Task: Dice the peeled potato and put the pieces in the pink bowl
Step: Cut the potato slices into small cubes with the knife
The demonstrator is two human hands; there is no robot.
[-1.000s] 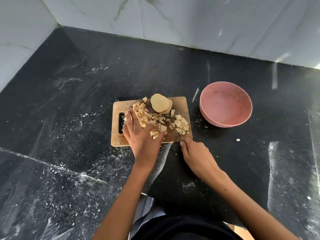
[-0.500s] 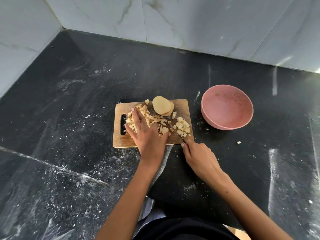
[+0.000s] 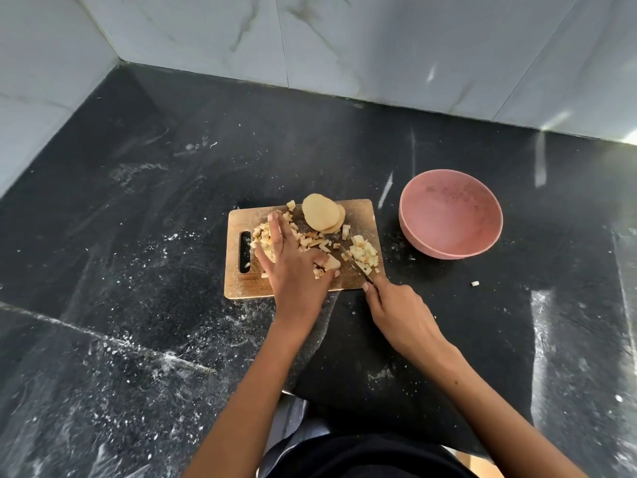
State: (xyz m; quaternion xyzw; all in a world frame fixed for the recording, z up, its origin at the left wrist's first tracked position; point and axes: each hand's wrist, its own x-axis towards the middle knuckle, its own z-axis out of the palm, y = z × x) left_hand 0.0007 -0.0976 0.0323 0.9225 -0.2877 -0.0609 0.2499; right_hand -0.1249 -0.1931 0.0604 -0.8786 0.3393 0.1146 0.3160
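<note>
A wooden cutting board (image 3: 358, 210) lies on the black counter. Stacked round potato slices (image 3: 321, 212) sit at its far edge. Diced potato pieces (image 3: 364, 254) are scattered across the board. My left hand (image 3: 293, 263) lies flat with straight fingers over the left heap of dice, its thumb beside a larger potato piece (image 3: 331, 262). My right hand (image 3: 396, 310) grips a knife (image 3: 355, 263) whose blade points up-left between the two heaps. The pink bowl (image 3: 451, 215) stands to the right of the board with nothing in it.
One stray potato cube (image 3: 475, 283) lies on the counter below the bowl. The counter is dusted with white specks. Marble walls (image 3: 344, 46) close the back and left. The counter's front edge is near my body.
My left hand has slid up and left over the dice heap, uncovering the larger piece by its thumb. The knife blade has moved left onto the board between the heaps.
</note>
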